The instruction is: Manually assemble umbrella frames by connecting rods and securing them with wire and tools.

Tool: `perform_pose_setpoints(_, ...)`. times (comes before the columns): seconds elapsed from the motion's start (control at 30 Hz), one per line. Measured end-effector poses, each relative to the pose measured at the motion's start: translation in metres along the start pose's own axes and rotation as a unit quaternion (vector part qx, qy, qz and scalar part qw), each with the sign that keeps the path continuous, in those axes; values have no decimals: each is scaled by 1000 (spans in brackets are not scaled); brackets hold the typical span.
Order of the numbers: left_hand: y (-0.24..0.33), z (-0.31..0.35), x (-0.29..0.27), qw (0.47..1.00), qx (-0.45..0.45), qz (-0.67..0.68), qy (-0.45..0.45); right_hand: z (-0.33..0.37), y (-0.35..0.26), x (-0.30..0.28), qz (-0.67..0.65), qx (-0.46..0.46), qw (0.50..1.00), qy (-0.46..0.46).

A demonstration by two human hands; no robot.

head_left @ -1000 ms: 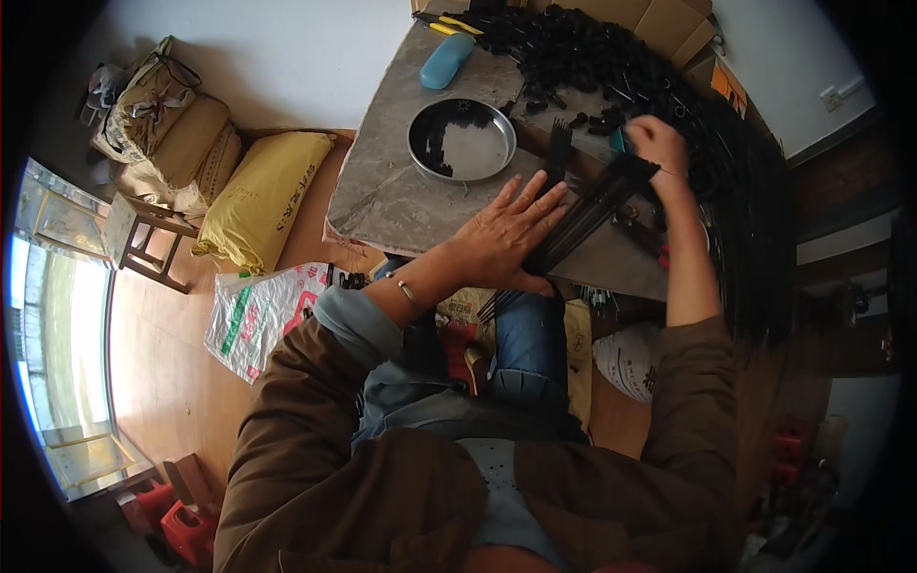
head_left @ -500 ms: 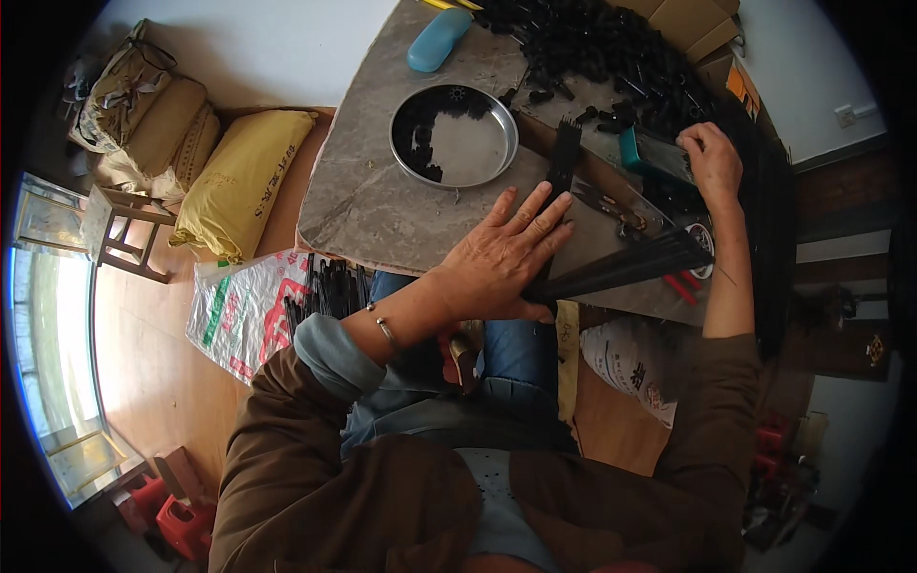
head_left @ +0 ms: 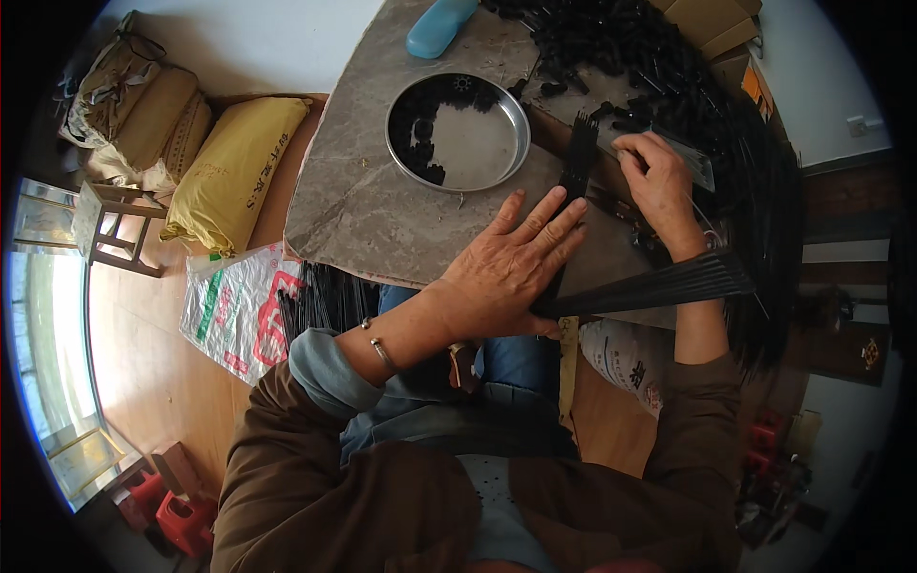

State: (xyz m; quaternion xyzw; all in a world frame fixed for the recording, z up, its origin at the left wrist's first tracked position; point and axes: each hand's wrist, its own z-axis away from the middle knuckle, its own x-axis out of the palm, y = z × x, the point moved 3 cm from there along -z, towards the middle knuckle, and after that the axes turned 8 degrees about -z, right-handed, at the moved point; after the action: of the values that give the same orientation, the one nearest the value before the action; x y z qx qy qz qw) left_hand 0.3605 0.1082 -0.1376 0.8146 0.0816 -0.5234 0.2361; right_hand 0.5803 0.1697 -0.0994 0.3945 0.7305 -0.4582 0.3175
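Observation:
My left hand (head_left: 521,258) lies flat with its fingers stretched over a row of thin black rods (head_left: 580,153), whose far ends stick out past the fingertips. From beside its thumb a second bundle of black rods (head_left: 659,286) fans out to the right, passing over my right forearm. My right hand (head_left: 659,181) is closed in a pinch just right of the first row's ends; what sits between the fingertips is too small to make out. A round metal pan (head_left: 478,153) with small black pieces along its left side stands left of the rods.
A heap of black parts (head_left: 621,48) covers the table's far right. Behind my right hand is a partly hidden box (head_left: 693,162). A blue case (head_left: 439,33) lies at the back. Yellow sack (head_left: 234,172) and wooden stool (head_left: 119,224) stand left; more black rods (head_left: 330,296) lie near my lap.
My right hand has moved left from the teal box to the ends of the rods. My left hand stays spread on the rods. The view has shifted slightly.

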Motion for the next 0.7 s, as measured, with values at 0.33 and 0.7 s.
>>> perform_pose_setpoints(0.33, -4, 0, 0, 1000, -4, -1, -11, 0, 2, 5, -16, 29, 999, 5)
perform_pose_setpoints(0.7, -5, 1, 1, 1000, -9, -2, -10, 1, 4, 12, -23, 28, 999, 25)
